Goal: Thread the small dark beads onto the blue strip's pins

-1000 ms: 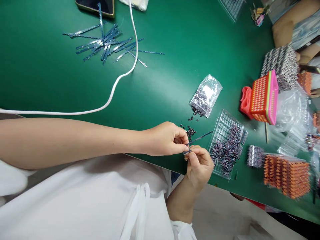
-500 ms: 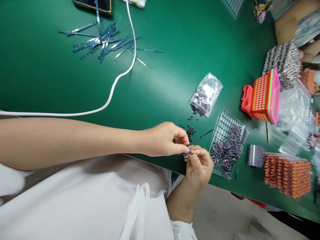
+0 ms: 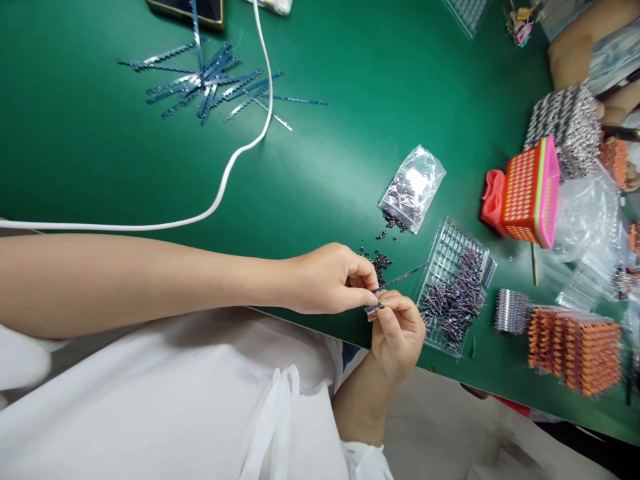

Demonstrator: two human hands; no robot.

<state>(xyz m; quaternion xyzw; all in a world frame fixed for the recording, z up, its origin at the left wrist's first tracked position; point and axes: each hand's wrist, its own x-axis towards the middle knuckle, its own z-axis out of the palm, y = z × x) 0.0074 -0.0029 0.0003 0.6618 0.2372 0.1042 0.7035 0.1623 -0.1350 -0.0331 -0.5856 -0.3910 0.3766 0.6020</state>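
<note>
My left hand (image 3: 333,279) reaches in from the left, its thumb and fingertips pinched on a thin dark blue notched strip (image 3: 403,276). The strip sticks out to the upper right, toward a clear plastic tray (image 3: 444,241). My right hand (image 3: 400,333) comes up from below, closed with thumb and fingers on a small dark ribbed piece (image 3: 373,309). Both hands' fingertips meet at this piece and partly hide it. Just above the fingers lies a loose heap of tiny dark beads (image 3: 382,260).
A clear bag of beads (image 3: 413,190) lies beyond the hands. Blue strips (image 3: 215,77) are strewn at upper left under a white cable (image 3: 230,167). Orange stacked parts (image 3: 575,347), a small ribbed block (image 3: 513,311) and a basket (image 3: 527,193) stand right. Another person's arm (image 3: 575,53) is at upper right.
My right hand and the ribbed piece have shifted very slightly left. The outer end of the blue strip has dipped a little. My left hand stays nearly still.
</note>
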